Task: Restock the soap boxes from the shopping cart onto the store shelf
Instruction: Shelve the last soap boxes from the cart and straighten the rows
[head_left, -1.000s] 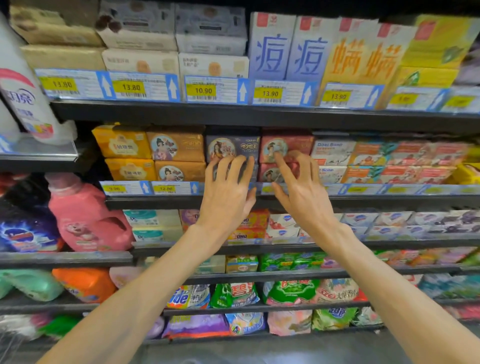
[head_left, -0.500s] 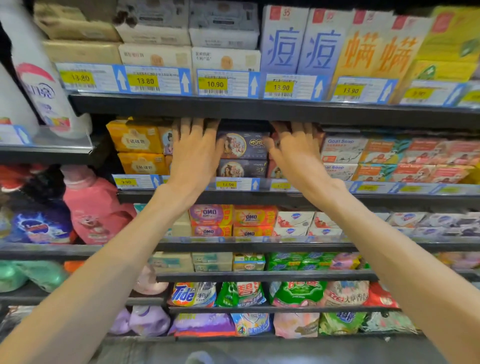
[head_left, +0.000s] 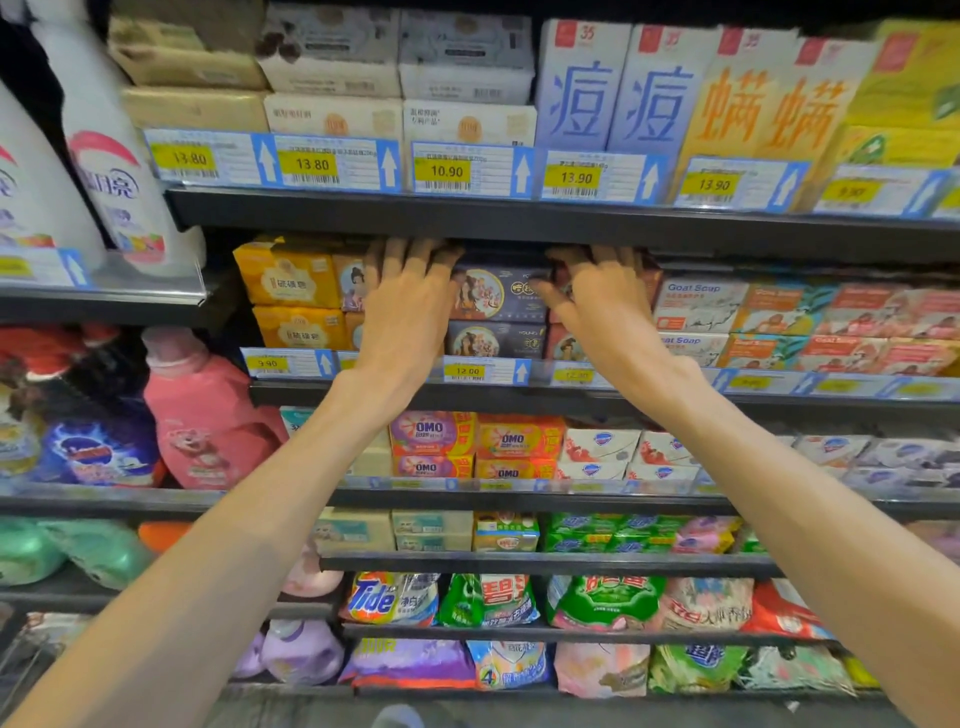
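Observation:
Two purple soap boxes (head_left: 498, 296) stand stacked on the second shelf (head_left: 291, 395), above the 12.00 price tag (head_left: 467, 371). My left hand (head_left: 410, 306) lies flat against the tan soap boxes (head_left: 349, 283) just left of the purple ones, fingers straight and tips up under the shelf above. My right hand (head_left: 597, 301) rests on the pink soap boxes (head_left: 563, 343) to the right, with its fingertips over their top edge and its thumb touching the upper purple box. Neither hand carries a box. The shopping cart is out of view.
Yellow soap boxes (head_left: 291, 283) sit to the left and Goat Soap boxes (head_left: 698, 306) to the right on the same shelf. The top shelf (head_left: 519, 221) hangs close over my fingers. OMO boxes (head_left: 431, 441) and detergent bags (head_left: 488, 600) fill the lower shelves, and a pink bottle (head_left: 202, 415) stands left.
Both hands rose from the shelf's price rail and spread apart onto the boxes either side of the purple ones, uncovering them. My view has moved closer to the shelf.

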